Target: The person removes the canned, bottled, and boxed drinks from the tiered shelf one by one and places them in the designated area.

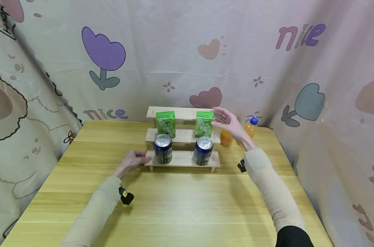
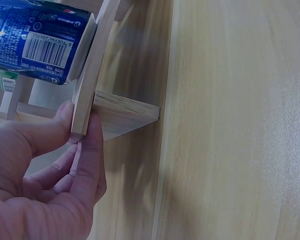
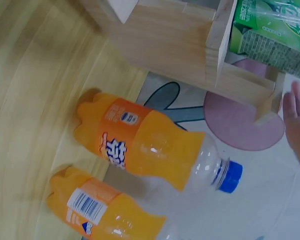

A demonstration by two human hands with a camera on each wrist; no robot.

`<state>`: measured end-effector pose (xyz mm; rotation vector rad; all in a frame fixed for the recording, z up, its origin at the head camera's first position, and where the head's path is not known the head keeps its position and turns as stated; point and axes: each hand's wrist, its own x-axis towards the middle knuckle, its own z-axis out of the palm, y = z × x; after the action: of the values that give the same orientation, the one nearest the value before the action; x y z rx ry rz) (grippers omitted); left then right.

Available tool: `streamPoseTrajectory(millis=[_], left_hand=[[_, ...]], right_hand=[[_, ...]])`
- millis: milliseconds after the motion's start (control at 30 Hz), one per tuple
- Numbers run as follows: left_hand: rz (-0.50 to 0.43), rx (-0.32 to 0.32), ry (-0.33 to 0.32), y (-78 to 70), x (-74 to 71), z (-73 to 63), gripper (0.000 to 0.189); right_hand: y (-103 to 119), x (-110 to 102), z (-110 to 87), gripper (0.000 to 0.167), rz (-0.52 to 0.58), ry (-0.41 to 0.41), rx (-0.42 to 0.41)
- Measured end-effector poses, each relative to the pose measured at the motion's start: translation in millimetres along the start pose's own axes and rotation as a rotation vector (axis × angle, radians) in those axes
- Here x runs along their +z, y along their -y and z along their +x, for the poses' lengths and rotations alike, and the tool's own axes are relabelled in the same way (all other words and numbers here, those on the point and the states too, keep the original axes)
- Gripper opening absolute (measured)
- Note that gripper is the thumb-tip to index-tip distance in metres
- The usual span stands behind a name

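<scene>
A three-step wooden shelf [image 1: 183,158] stands on the table. My left hand [image 1: 133,160] pinches the left end of its lowest board [image 2: 87,95], thumb above and fingers beneath. My right hand [image 1: 231,125] is at the right end of the top board [image 1: 180,112], beside the right green carton [image 1: 204,124], fingers spread and slightly bent. The right wrist view shows only part of that hand [image 3: 299,125]; whether it touches the shelf is unclear. Another green carton [image 1: 166,124] stands on the middle step. Two blue cans, left [image 1: 163,149] and right [image 1: 203,151], stand on the lowest step.
Behind my right forearm, orange drink bottles stand right of the shelf: one with a blue cap [image 3: 145,140], another beside it [image 3: 97,205]. The wooden table [image 1: 187,209] extends forward of the shelf. A printed curtain [image 1: 162,41] hangs behind and at both sides.
</scene>
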<state>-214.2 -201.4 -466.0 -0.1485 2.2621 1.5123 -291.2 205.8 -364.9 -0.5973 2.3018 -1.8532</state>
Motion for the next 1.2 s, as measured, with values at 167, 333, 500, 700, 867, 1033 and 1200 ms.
streamPoseTrajectory(millis=[167, 333, 500, 700, 867, 1033, 1200], left_hand=[[0.007, 0.004, -0.010, 0.8, -0.2, -0.5, 0.059], [0.009, 0.000, -0.022, 1.8, -0.1, -0.6, 0.057], [0.006, 0.005, -0.024, 2.6, 0.0, 1.2, 0.056], [0.004, 0.012, -0.020, 2.0, -0.3, 1.8, 0.058], [0.003, 0.008, -0.021, 1.5, 0.2, 2.8, 0.059], [0.001, 0.003, -0.019, 1.3, 0.5, 4.1, 0.060], [-0.010, -0.003, -0.012, 2.6, 0.6, 5.2, 0.062]], right_hand=[[0.0, 5.2, 7.5, 0.064, -0.041, 0.042, 0.071], [1.4, 7.9, 14.0, 0.057, -0.062, 0.025, 0.103], [3.2, 9.5, 16.2, 0.052, -0.089, 0.000, 0.118], [1.7, 12.4, 16.5, 0.047, -0.103, -0.047, 0.093], [4.7, 17.2, 12.8, 0.045, -0.089, -0.119, 0.070], [10.0, 10.6, 0.9, 0.043, -0.036, -0.164, 0.016], [7.6, -7.5, -13.7, 0.040, -0.001, -0.157, -0.015]])
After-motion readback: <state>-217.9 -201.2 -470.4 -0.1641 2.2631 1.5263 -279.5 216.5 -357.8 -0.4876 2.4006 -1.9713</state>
